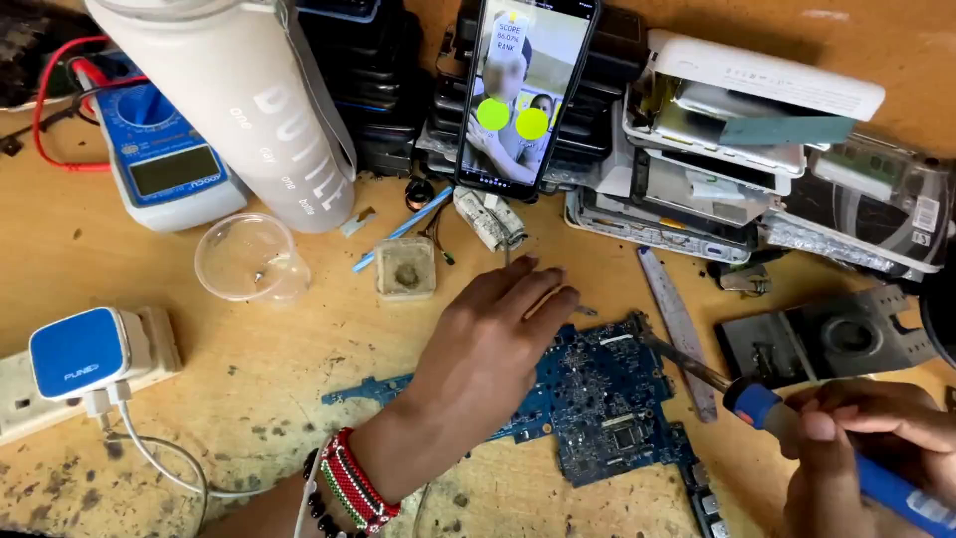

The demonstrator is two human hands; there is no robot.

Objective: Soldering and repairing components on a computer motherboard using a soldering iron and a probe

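A blue circuit board [607,399] lies flat on the wooden bench [299,349]. My left hand [488,339] rests on the board's upper left part, palm down, fingers together and stretched toward its top edge; a beaded bracelet [354,488] is on the wrist. My right hand [876,438] at the lower right grips the blue handle of a soldering iron [767,403]. Its dark metal tip [667,349] touches the board's upper right corner.
Behind the board stand an upright phone [523,90], stacked device shells [717,139], a white bottle [249,100], a blue multimeter [164,159], a clear plastic cup [249,259] and a small flux tin [404,267]. A blue charger [75,354] sits left; a metal plate [817,344] right.
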